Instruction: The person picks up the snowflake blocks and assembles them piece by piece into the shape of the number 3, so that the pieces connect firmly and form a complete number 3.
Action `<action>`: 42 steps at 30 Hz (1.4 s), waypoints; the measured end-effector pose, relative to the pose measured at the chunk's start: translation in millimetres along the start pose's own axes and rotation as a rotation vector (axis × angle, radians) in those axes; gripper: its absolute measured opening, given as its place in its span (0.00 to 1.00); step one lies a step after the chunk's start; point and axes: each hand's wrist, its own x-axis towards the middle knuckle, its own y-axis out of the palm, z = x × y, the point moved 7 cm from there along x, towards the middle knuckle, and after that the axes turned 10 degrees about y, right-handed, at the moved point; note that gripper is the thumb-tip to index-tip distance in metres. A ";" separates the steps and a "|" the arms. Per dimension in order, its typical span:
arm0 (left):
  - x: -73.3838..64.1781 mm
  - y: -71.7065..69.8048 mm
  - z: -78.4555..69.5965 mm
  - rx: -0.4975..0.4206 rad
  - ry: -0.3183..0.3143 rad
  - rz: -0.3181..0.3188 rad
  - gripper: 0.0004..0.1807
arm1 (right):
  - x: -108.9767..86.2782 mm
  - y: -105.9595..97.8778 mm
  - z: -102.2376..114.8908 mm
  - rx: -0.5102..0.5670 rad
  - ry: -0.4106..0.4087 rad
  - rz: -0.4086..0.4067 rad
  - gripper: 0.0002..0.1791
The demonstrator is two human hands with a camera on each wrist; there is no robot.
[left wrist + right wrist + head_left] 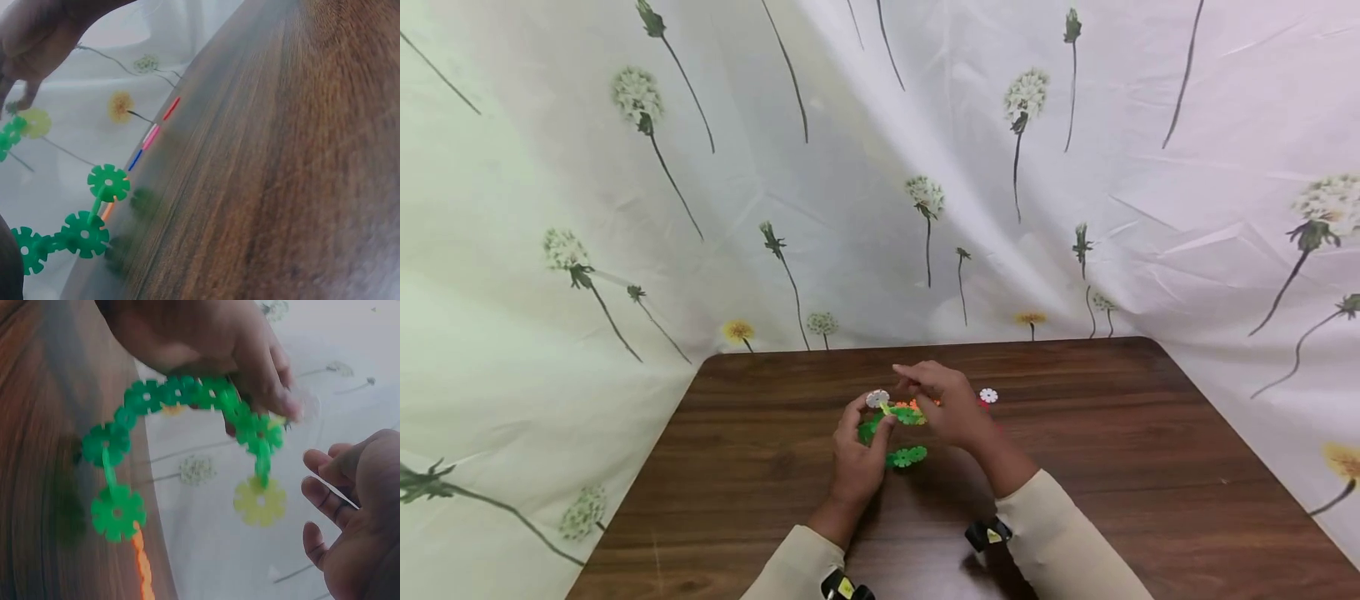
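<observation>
My left hand (859,458) grips a curved chain of green notched discs (211,394) between thumb and fingers, above the table. A pale yellow disc (249,507) sits at one end of the chain in the right wrist view, and a green disc (115,528) hangs at the other. Beside the left fingertips is a white notched disc (877,400). My right hand (953,410) is held just to the right of the chain, its index finger stretched out and its other fingers loosely bent, with nothing visible in it.
Orange discs (144,569) lie in a row on the wooden table (760,483) behind the chain. Another white disc (988,395) lies to the right, close to something red. Red (171,109), pink (150,138) and blue discs (135,160) appear edge-on. A flower-print curtain (865,250) hangs behind.
</observation>
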 end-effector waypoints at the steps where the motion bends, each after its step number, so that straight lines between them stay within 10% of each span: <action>1: 0.0 0.3 0.6 -0.008 -0.006 -0.001 0.23 | -0.5 -3.5 -4.2 0.020 0.041 -0.001 0.26; 9: -1.9 8.6 2.6 -0.099 -0.058 0.028 0.30 | -17.4 -26.1 -46.0 0.067 0.283 -0.043 0.28; 24: 0.5 -0.4 0.2 -0.103 -0.025 0.035 0.34 | -50.2 -62.9 -90.7 -0.016 0.406 -0.122 0.18; 42: 2.0 -3.3 6.4 -0.127 -0.036 0.027 0.33 | -71.7 -61.8 -131.4 0.021 0.514 -0.145 0.13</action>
